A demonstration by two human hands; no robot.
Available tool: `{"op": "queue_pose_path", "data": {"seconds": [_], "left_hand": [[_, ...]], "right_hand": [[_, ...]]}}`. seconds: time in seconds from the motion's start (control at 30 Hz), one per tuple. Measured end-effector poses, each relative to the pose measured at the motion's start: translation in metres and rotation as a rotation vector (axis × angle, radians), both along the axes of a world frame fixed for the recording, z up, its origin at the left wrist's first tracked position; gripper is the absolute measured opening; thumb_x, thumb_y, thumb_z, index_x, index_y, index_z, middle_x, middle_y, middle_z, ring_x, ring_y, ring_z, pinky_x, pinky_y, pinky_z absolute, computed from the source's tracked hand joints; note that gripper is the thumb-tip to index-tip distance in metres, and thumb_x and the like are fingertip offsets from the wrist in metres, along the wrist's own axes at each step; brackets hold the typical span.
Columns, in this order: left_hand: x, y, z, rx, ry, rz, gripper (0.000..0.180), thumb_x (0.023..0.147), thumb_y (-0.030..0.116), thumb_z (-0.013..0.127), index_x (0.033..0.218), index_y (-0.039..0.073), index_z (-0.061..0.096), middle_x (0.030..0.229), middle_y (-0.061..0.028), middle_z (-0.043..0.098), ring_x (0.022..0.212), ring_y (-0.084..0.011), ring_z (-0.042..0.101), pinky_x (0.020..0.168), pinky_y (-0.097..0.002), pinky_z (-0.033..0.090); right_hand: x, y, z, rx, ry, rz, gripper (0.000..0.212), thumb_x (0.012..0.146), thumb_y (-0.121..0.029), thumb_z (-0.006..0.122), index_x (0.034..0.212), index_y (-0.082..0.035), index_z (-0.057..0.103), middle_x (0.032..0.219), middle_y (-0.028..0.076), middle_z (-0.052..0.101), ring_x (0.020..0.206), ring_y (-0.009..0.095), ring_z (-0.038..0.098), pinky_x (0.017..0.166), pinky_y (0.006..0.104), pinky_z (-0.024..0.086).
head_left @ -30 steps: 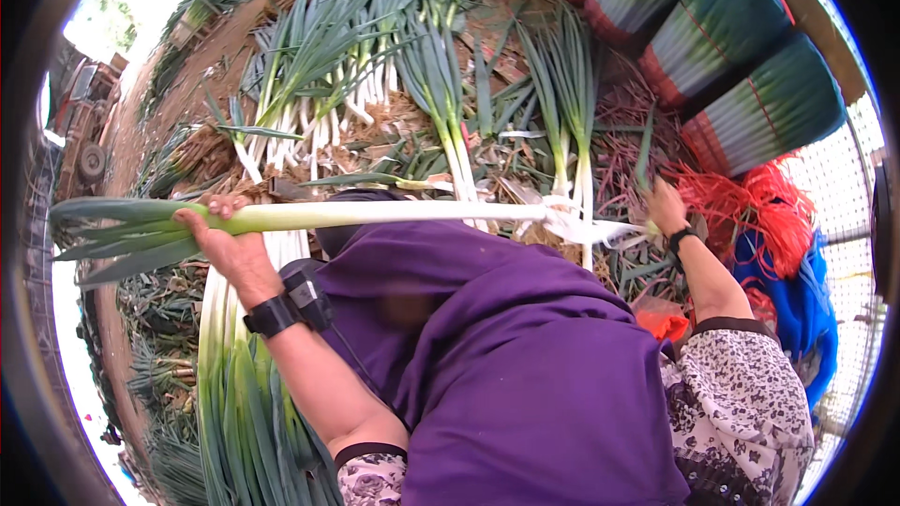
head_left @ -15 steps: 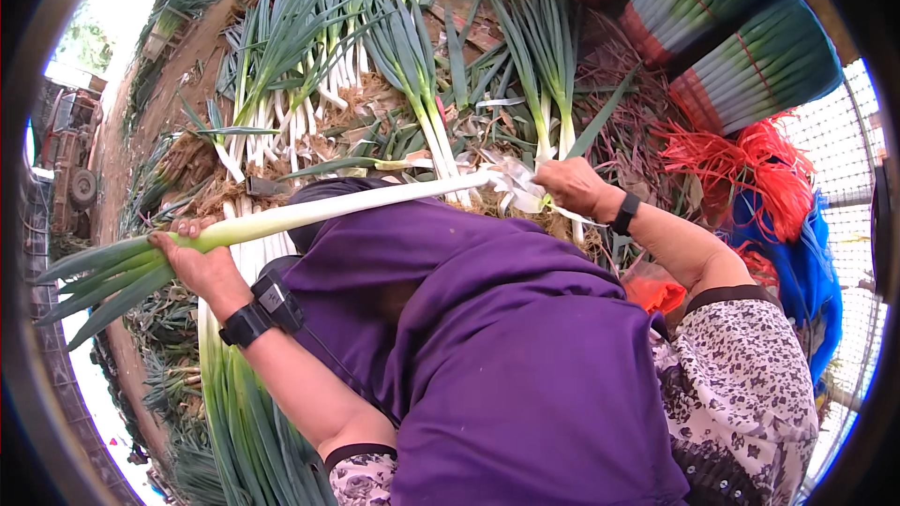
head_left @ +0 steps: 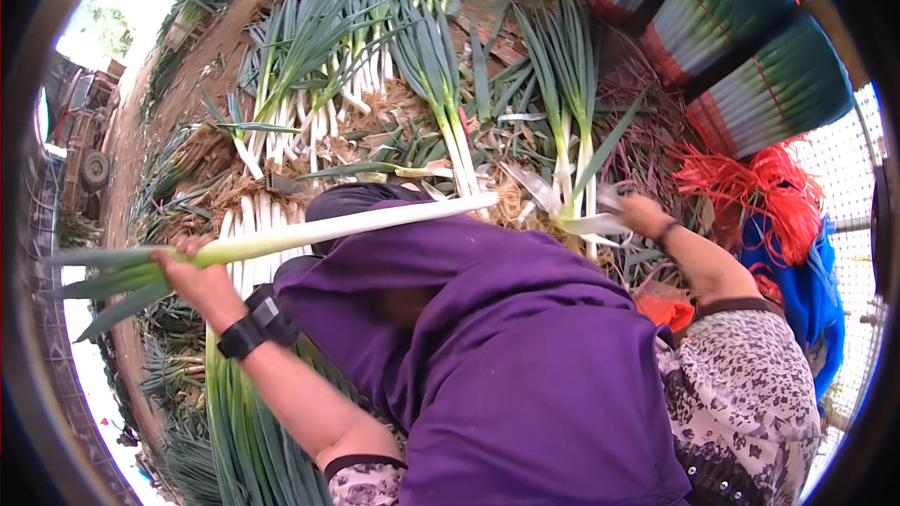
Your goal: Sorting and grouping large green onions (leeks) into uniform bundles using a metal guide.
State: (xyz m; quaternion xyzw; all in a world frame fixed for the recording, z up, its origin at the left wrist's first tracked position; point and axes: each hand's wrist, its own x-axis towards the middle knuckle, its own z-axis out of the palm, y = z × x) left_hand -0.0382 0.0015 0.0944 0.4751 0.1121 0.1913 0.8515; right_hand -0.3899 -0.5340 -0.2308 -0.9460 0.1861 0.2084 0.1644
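My left hand [head_left: 199, 276] is closed around a long green onion [head_left: 347, 227] where its leaves meet the pale stalk. The onion lies slantwise over my lap, green leaves to the left, its smooth white end pointing right. My right hand [head_left: 647, 217], somewhat blurred, is closed on thin whitish peeled skins [head_left: 595, 224], apart from the onion's white end. Behind the skins, a few green onions [head_left: 562, 84] lie on the ground with their leaves pointing away.
Piles of green onions [head_left: 309, 56] lie ahead, over scattered roots and leaf scraps. More pale stalks [head_left: 253, 234] lie beside my left knee. Bundles wrapped in printed material [head_left: 778, 84] stand at the far right, near red plastic strands [head_left: 750, 183] and a blue bag [head_left: 816, 290]. A purple apron [head_left: 525, 347] covers my lap.
My right hand has moved right, away from the onion's white end, drawing the peeled skins off it. The left hand keeps its hold. The whole view has shifted slightly.
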Motion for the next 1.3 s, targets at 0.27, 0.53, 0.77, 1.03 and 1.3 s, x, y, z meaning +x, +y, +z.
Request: {"op": "queue_pose_path", "data": {"seconds": [0.27,0.53,0.77,1.03,1.3], "left_hand": [[0.022,0.064,0.003,-0.215,-0.106,-0.261,0.046,0.095,0.051,0.054,0.08,0.009,0.043,0.068,-0.0009,0.044,0.06,-0.013,0.044,0.063,-0.0289,0.043],[-0.018,0.006,-0.017,-0.32,-0.291,-0.247,0.057,0.087,0.063,0.052,0.095,0.007,0.053,0.079,-0.0044,0.055,0.072,-0.0176,0.053,0.075,-0.0375,0.049],[-0.06,0.087,-0.007,-0.277,-0.29,-0.023,0.038,0.082,0.021,0.077,0.109,0.005,0.056,0.094,-0.0106,0.062,0.09,-0.0254,0.06,0.084,-0.042,0.053],[-0.151,0.182,-0.027,0.106,-0.208,0.175,0.036,0.085,-0.011,0.056,0.121,-0.005,0.054,0.122,-0.0202,0.06,0.115,-0.0266,0.058,0.104,-0.0418,0.046],[-0.246,0.166,-0.019,0.579,0.578,0.391,0.031,0.089,0.021,0.071,0.107,-0.003,0.063,0.088,-0.008,0.066,0.069,-0.0126,0.06,0.061,-0.0259,0.049]], "right_hand": [[-0.045,-0.027,0.065,-0.126,-0.21,-0.185,0.053,0.077,-0.026,0.07,0.123,-0.005,0.056,0.115,0.02,0.063,0.107,0.037,0.061,0.09,0.0457,0.051],[0.177,0.149,0.186,0.207,-0.818,0.545,0.047,0.08,-0.009,0.069,0.125,-0.004,0.054,0.118,0.017,0.059,0.112,0.036,0.055,0.094,0.0433,0.045],[0.25,0.202,0.178,0.295,-1.018,0.532,0.03,0.081,-0.004,0.065,0.111,-0.003,0.061,0.086,0.016,0.058,0.083,0.036,0.057,0.073,0.0432,0.046],[0.361,0.287,0.203,0.305,-1.015,1.01,0.033,0.074,-0.002,0.065,0.105,-0.008,0.056,0.089,0.012,0.056,0.089,0.034,0.055,0.077,0.0434,0.044],[0.398,0.352,0.197,0.344,-0.961,1.166,0.023,0.072,0.005,0.059,0.092,-0.006,0.058,0.089,0.011,0.056,0.094,0.031,0.053,0.092,0.0404,0.04]]}}
